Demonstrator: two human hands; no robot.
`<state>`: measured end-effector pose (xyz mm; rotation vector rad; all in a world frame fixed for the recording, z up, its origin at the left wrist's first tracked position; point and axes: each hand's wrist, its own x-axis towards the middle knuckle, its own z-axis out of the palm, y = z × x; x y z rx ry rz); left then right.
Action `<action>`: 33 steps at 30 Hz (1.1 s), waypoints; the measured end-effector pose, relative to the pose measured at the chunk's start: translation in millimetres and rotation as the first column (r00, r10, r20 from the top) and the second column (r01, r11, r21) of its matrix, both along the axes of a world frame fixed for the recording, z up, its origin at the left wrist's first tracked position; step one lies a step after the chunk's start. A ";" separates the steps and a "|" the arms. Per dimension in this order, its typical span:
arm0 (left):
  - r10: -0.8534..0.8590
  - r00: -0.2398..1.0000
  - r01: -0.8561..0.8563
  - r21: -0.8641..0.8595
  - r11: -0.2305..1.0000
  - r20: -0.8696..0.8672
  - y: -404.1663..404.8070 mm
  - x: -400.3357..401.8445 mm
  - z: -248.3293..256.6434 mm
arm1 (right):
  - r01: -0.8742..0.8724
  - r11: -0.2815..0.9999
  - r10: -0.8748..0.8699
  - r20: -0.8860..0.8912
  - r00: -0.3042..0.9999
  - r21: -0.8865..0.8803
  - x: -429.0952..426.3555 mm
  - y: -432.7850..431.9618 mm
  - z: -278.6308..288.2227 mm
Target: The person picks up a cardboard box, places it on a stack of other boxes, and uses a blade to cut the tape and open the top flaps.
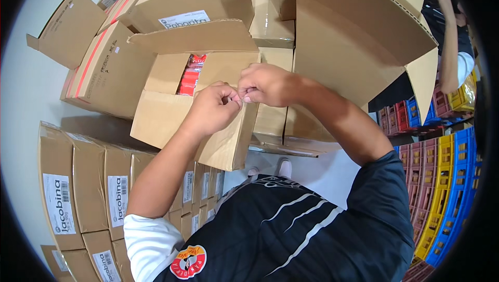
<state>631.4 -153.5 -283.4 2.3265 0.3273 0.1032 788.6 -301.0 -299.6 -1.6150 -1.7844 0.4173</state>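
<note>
Before me is an open cardboard box [163,114], with one flap raised at the back and other flaps folded inward. Through the gap between the flaps, red plastic-wrapped packets [190,81] show. My left hand [214,108] is over the box's right part, thumb and forefinger pinched together. From the right, my right hand [269,85] meets it fingertip to fingertip, also in a pinch, above the box's right edge. Anything between the fingertips is too small to make out.
A large box [343,40] with raised flaps stands right of the open one. Closed cartons [89,188] with printed labels are stacked at lower left. Coloured plastic crates [440,188] rise on the right. Another person's arm [450,48] appears at upper right.
</note>
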 end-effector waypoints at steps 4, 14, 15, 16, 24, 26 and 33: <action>0.021 0.999 -0.025 0.108 0.994 0.032 -5.2 1.3 -3.1 | -0.001 0.991 -0.016 0.130 0.991 0.131 -6.0 -3.6 -4.4; -0.081 0.994 0.065 0.196 0.978 0.076 -7.7 -0.4 -4.3 | 0.075 0.989 -0.050 -0.185 0.981 0.128 -12.0 -47.9 -22.9; -0.095 0.994 0.085 0.183 0.979 0.048 -4.9 0.4 -0.9 | 0.115 0.988 -0.088 -0.233 0.968 0.106 -14.1 -48.5 -14.9; -0.109 0.994 0.104 0.170 0.980 0.019 -2.0 0.2 2.7 | 0.150 0.981 -0.117 -0.251 0.961 0.119 -15.3 -47.9 -17.8; -0.322 0.946 0.313 0.343 0.885 -0.035 17.6 -22.1 38.1 | 0.376 0.851 -0.251 -0.344 0.905 0.368 -31.4 -40.9 -13.4; -0.357 0.932 0.360 0.296 0.885 -0.067 15.6 -17.8 41.3 | 0.194 0.948 -0.126 -0.263 0.957 0.252 -24.1 -31.8 -23.4; -0.271 0.927 0.298 0.069 0.952 -0.259 7.7 3.8 28.8 | 0.079 0.952 -0.077 -0.017 0.997 0.297 -17.3 -21.0 -36.9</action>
